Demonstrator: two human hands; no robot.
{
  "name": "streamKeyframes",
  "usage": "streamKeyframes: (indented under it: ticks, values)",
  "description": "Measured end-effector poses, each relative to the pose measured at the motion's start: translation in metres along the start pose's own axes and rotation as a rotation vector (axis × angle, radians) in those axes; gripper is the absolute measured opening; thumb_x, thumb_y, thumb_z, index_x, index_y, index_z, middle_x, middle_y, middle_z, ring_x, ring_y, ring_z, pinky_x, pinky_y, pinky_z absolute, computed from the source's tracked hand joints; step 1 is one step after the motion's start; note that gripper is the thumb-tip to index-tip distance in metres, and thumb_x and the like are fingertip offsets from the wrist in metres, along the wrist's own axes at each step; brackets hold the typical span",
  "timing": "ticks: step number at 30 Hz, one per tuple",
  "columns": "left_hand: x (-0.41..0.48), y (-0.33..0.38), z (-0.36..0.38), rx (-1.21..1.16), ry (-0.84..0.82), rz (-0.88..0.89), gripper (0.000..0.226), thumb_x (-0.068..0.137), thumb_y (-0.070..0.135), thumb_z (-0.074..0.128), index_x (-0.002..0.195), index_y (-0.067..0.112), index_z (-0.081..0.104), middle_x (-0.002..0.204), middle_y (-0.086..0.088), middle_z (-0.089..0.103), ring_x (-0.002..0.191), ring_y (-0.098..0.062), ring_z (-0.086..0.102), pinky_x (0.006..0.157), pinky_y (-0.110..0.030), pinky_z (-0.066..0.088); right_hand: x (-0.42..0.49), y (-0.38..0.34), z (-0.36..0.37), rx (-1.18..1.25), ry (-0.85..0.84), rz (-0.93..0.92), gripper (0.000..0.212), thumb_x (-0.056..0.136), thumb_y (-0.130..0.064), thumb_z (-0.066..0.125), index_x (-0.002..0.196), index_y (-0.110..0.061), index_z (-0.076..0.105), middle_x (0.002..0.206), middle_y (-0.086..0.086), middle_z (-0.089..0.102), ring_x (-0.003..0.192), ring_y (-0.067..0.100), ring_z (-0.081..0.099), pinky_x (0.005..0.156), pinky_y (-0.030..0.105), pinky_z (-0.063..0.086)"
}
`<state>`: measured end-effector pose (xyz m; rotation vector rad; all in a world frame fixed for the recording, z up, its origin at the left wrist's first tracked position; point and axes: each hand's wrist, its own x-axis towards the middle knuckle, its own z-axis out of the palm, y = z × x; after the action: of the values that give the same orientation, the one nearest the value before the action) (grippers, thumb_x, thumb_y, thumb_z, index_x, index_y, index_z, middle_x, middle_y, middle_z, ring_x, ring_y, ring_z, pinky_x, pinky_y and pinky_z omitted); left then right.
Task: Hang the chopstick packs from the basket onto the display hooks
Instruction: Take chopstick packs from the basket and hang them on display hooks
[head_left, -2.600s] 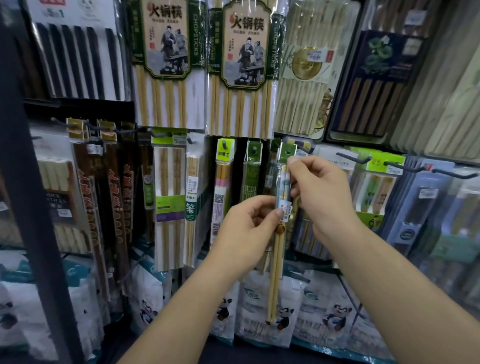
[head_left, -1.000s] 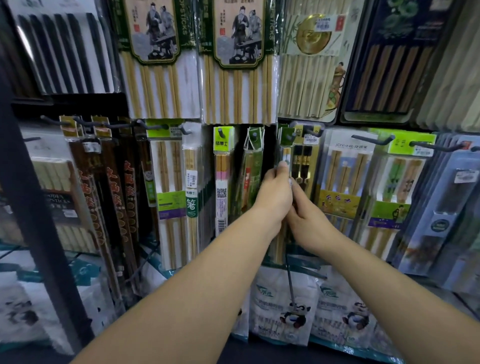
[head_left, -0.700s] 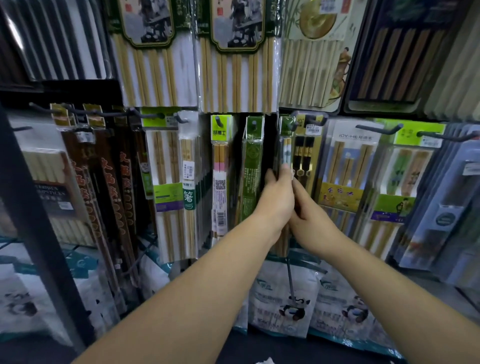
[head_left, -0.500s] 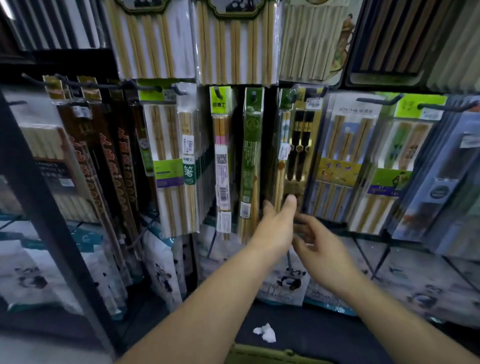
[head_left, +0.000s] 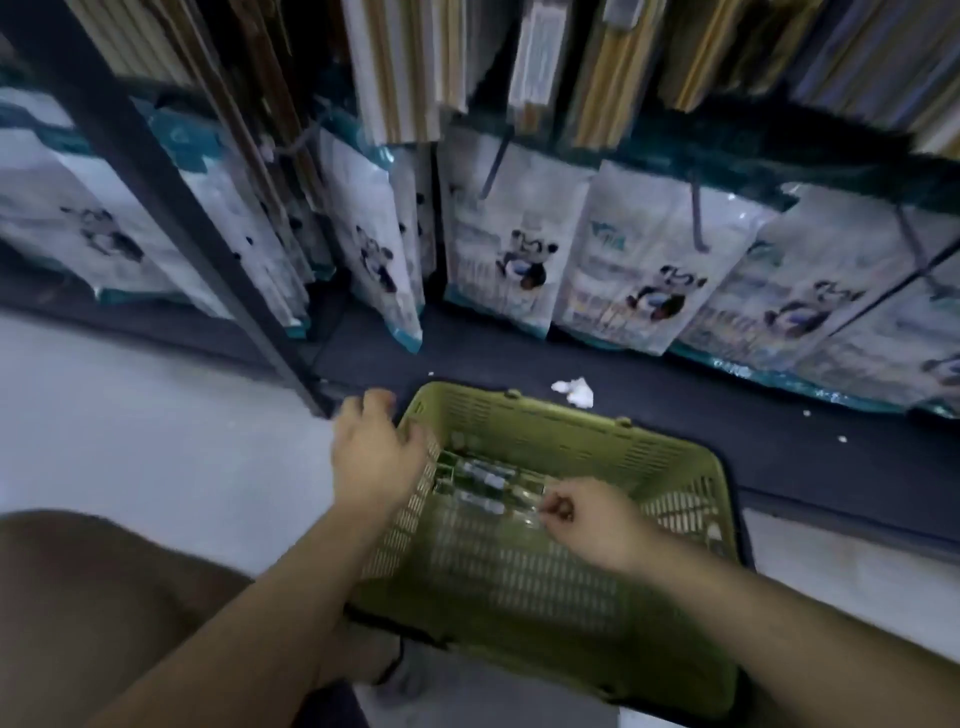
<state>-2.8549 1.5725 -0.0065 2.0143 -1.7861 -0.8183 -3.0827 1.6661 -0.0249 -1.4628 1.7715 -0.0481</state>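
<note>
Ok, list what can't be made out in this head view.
Head view throughout.
- Chopstick packs in the basket: count and print lost to motion blur.
- Right grip: curled fingers hide whether it pinches a pack.
- Display hooks: cut off by the top edge.

On my feed the floor (head_left: 130, 415) is pale grey and smooth, and it meets a dark base (head_left: 493, 364) running under the rack. A dark post (head_left: 171, 208) slants from the top left down to the base's front edge. White bags (head_left: 509, 244) with panda prints and teal edges stand in a row on the base, leaning back. Above them I see a dark rail (head_left: 779, 150) and the lower ends of hung goods (head_left: 405, 67), too blurred to read. A crumpled white scrap (head_left: 574, 391) lies on the base, with small specks (head_left: 841, 439) to its right. The light is dim.
</note>
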Motion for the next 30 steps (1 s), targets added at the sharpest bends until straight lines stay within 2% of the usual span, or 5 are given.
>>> streamKeyframes:
  ticks: [4, 9, 14, 25, 30]
  values:
    - [0.015, -0.045, 0.018, -0.014, -0.168, -0.201, 0.062, 0.098, 0.047, 0.056, 0.145, 0.008, 0.041, 0.137, -0.018, 0.057, 0.126, -0.04, 0.052, 0.104, -0.052, 0.047, 0.054, 0.035, 0.065, -0.014, -0.09, 0.126, 0.021, 0.096, -0.006, 0.06, 0.114, -0.008, 0.071, 0.114, 0.014, 0.07, 0.108, 0.03, 0.065, 0.09, 0.034, 0.052]
    - [0.015, -0.075, 0.038, -0.11, -0.202, -0.185, 0.042, 0.098, 0.065, 0.048, 0.108, 0.024, 0.051, 0.094, 0.0, 0.067, 0.087, -0.029, 0.066, 0.074, -0.045, 0.057, 0.104, 0.065, 0.108, -0.125, 0.002, 0.186, 0.044, 0.093, -0.023, 0.067, 0.137, -0.02, 0.059, 0.127, 0.01, 0.065, 0.11, 0.032, 0.063, 0.085, 0.033, 0.053]
    - [0.02, -0.082, 0.048, -0.119, -0.136, -0.197, 0.04, 0.096, 0.066, 0.049, 0.091, 0.026, 0.051, 0.08, 0.004, 0.066, 0.071, -0.014, 0.063, 0.058, -0.033, 0.047, 0.137, 0.08, 0.125, -0.357, 0.067, 0.121, 0.058, 0.091, -0.035, 0.071, 0.142, -0.02, 0.048, 0.141, 0.01, 0.047, 0.128, 0.033, 0.046, 0.096, 0.04, 0.047]
    - [0.021, -0.077, 0.047, -0.127, -0.12, -0.2, 0.042, 0.097, 0.064, 0.05, 0.087, 0.023, 0.051, 0.079, 0.002, 0.065, 0.07, -0.016, 0.062, 0.057, -0.033, 0.044, 0.153, 0.086, 0.132, -0.508, 0.001, 0.051, 0.038, 0.096, -0.039, 0.064, 0.129, -0.021, 0.06, 0.121, 0.005, 0.065, 0.117, 0.026, 0.057, 0.089, 0.036, 0.051]
    - [0.024, -0.079, 0.045, -0.138, -0.166, -0.19, 0.032, 0.099, 0.057, 0.053, 0.099, 0.024, 0.054, 0.089, 0.003, 0.067, 0.08, -0.02, 0.066, 0.067, -0.037, 0.053, 0.132, 0.087, 0.12, -0.209, -0.054, 0.105, 0.03, 0.091, -0.049, 0.069, 0.107, -0.023, 0.07, 0.099, 0.003, 0.071, 0.092, 0.026, 0.068, 0.076, 0.036, 0.058]
